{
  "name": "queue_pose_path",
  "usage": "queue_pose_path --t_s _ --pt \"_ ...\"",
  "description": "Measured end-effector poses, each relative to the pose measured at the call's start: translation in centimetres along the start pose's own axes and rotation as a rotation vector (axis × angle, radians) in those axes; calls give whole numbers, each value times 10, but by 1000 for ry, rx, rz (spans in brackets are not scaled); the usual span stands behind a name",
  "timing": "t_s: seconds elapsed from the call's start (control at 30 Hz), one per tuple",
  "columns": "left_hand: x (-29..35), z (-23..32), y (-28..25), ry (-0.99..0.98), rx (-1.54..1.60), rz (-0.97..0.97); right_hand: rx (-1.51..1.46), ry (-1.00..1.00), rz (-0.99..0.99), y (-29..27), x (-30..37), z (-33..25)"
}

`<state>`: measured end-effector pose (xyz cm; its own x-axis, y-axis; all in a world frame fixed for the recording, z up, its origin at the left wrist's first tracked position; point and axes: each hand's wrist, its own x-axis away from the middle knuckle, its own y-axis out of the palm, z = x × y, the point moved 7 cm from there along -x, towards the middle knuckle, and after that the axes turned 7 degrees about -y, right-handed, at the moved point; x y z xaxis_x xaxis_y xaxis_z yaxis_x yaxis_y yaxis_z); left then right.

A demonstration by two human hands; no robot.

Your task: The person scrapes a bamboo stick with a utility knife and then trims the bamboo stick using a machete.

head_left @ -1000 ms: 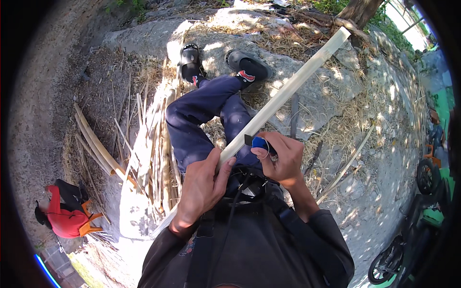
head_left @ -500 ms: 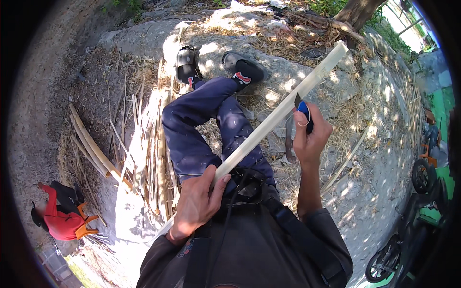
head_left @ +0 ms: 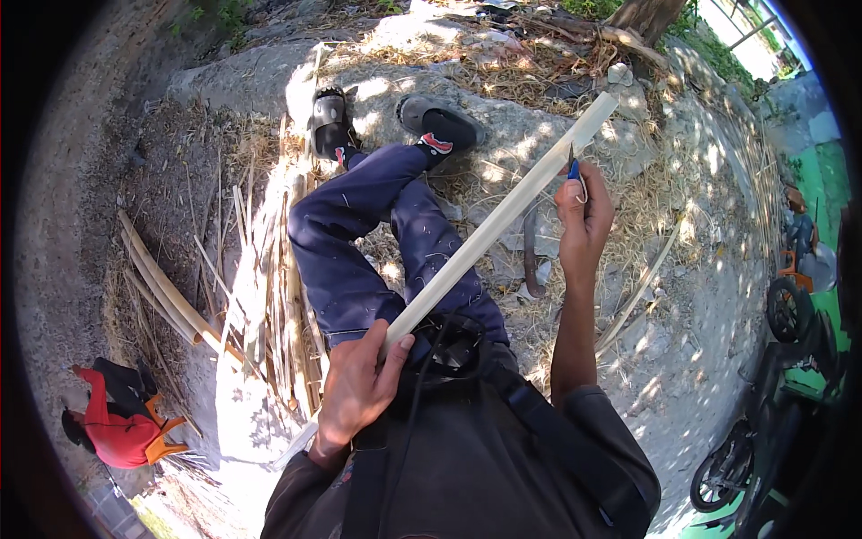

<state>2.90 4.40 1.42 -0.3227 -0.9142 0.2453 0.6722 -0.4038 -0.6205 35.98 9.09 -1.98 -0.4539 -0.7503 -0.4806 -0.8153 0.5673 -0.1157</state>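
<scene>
Strip (head_left: pixel 503 218) slanting forward-right, left hand (head_left: pixel 359 384) around it, knife (head_left: pixel 575 170) pointing forward

open air right of the right hand (head_left: pixel 588 220), pale strip (head_left: pixel 501 221) barring its left side, legs (head_left: pixel 348 211) beyond the strip

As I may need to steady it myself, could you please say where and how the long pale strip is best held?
Probably low on the strip, beside the left hand, from the left, pinching across the narrow width: it slants up rightward, and the right hand holds the blue knife near its far end.
</scene>
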Motion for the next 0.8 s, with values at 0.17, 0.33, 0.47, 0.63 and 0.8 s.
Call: queue_pose_path --t_s 0.17,0.33,0.47,0.63,0.8 --pt "-5 -2 3 8 -27 -39 -444 202 -45 3 16 12" --pt "-10 3 6 9 -47 -68 -608 234 -8 10 28 15" --pt "-13 -4 10 -20 46 -97 9 97 19 8 47 3" --pt "-19 -3 13 -80 140 -196 110 -187 -297 44 63 -42" --pt "-19 -8 19 -74 244 -266 99 -290 -474 67 83 -60"
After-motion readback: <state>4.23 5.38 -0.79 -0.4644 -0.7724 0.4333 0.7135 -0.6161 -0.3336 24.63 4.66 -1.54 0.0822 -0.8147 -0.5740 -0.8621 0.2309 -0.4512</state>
